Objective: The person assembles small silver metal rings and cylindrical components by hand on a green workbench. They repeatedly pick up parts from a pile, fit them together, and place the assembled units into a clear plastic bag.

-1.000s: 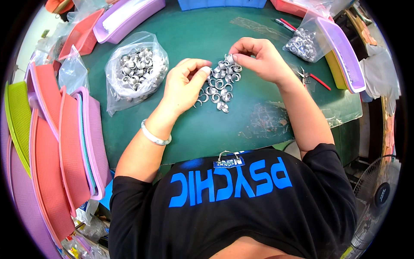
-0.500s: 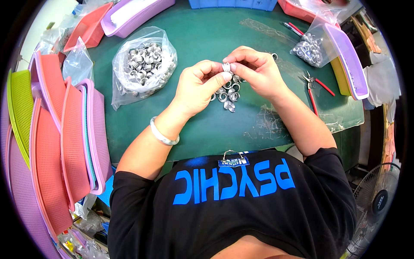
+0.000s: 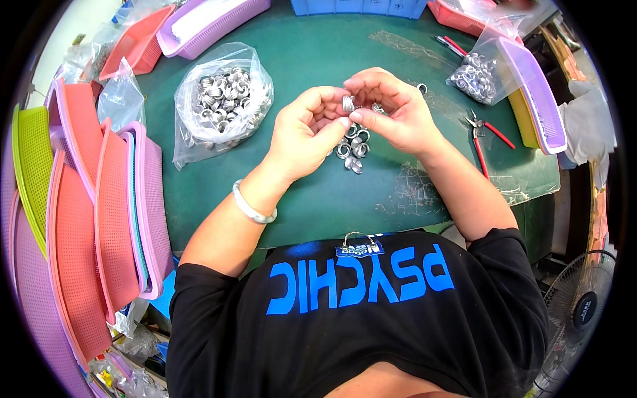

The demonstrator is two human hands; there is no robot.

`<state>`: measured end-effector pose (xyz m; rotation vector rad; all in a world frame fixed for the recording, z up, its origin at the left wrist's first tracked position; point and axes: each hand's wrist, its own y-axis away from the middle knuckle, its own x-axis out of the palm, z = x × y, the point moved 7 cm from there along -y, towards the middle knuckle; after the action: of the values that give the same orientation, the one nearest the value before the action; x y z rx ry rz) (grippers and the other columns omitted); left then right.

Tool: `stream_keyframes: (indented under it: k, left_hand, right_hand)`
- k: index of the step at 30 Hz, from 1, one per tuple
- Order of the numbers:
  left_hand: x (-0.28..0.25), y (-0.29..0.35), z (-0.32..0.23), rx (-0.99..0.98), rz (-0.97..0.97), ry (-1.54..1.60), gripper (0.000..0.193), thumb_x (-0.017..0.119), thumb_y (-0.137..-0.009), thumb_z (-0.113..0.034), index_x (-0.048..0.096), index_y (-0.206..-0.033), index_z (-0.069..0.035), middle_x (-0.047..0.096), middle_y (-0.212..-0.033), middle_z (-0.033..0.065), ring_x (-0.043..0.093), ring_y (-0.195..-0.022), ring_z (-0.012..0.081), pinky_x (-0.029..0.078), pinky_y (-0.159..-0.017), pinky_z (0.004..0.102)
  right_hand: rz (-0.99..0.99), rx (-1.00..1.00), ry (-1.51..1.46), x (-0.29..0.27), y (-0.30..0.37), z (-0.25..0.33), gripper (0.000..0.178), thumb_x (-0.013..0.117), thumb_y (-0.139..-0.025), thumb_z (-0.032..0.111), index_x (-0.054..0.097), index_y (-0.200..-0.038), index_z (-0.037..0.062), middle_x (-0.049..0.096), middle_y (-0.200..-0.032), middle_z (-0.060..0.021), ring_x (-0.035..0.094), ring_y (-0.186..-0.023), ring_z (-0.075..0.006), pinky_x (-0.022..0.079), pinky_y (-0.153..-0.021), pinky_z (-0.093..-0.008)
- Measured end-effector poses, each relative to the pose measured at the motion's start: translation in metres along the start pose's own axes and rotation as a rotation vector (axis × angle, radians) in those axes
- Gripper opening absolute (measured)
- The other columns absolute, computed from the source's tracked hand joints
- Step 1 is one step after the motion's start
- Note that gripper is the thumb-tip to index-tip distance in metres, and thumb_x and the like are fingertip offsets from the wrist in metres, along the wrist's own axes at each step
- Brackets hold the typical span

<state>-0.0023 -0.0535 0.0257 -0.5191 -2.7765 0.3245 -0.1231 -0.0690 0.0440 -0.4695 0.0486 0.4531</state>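
Observation:
A silvery ribbed metal ring [image 3: 348, 104] is held up between my two hands over the table. My left hand [image 3: 306, 126] is closed, its fingers curled against the ring's left side. From the other side, my right hand [image 3: 395, 113] grips it between thumb and index finger. Several similar metal rings [image 3: 355, 147] lie loose in a small pile just below my fingers, partly hidden by them. To the left, an opened clear plastic bag [image 3: 184, 142] holds many more such silvery rings.
Red-handled pliers [image 3: 479, 142] lie right of my right arm, with another pair [image 3: 451, 45] farther back. Beside these is a clear bag of rings [image 3: 476, 76] next to a purple basket [image 3: 554, 132]. Stacked coloured baskets [image 3: 79, 252] line the left. A blue crate [image 3: 358, 6] stands behind.
My fingers have shifted around the ring, and both hands have opened slightly, showing more of it. The ring pile, bags and pliers stay in place.

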Motion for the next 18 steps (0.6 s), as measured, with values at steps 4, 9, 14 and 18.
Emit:
stream_keyframes:
  k: [4, 9, 14, 18]
  left_hand:
    - [0.000, 0.000, -0.002, -0.023, 0.024, 0.009, 0.023, 0.054, -0.084, -0.004, 0.051, -0.106, 0.002, 0.058, -0.091, 0.0053, 0.056, -0.080, 0.0110, 0.047, -0.072, 0.0239]
    - [-0.006, 0.000, 0.006, -0.115, -0.001, -0.036, 0.023, 0.052, -0.086, -0.007, 0.051, -0.107, 0.001, 0.059, -0.089, 0.0065, 0.056, -0.079, 0.0119, 0.047, -0.071, 0.0245]
    - [-0.017, -0.003, 0.017, -0.304, -0.116, 0.248, 0.025, 0.047, -0.086, -0.010, 0.051, -0.108, 0.001, 0.057, -0.093, 0.0077, 0.057, -0.079, 0.0155, 0.047, -0.073, 0.0277]
    - [-0.019, -0.003, 0.025, -0.384, -0.086, 0.380, 0.025, 0.045, -0.084, -0.010, 0.051, -0.105, 0.001, 0.055, -0.097, 0.0091, 0.056, -0.083, 0.0165, 0.046, -0.075, 0.0279]
  right_hand:
    - [-0.015, -0.012, 0.022, 0.000, 0.000, 0.001, 0.036, 0.063, -0.073, 0.000, 0.053, -0.108, 0.0007, 0.053, -0.096, -0.0040, 0.052, -0.080, -0.0101, 0.044, -0.069, -0.0227]
    - [-0.029, -0.029, 0.079, -0.003, -0.002, 0.004, 0.034, 0.062, -0.074, 0.003, 0.054, -0.108, 0.0016, 0.056, -0.094, -0.0040, 0.052, -0.078, -0.0096, 0.044, -0.068, -0.0225]
    - [-0.167, 0.083, 0.382, -0.044, -0.009, -0.014, 0.019, 0.054, -0.080, 0.003, 0.059, -0.098, 0.0012, 0.061, -0.089, -0.0059, 0.055, -0.078, -0.0108, 0.045, -0.068, -0.0245]
    - [0.016, 0.150, 0.728, -0.049, -0.008, -0.035, 0.018, 0.050, -0.081, 0.001, 0.058, -0.097, -0.0009, 0.058, -0.085, -0.0081, 0.057, -0.079, -0.0166, 0.044, -0.070, -0.0265]
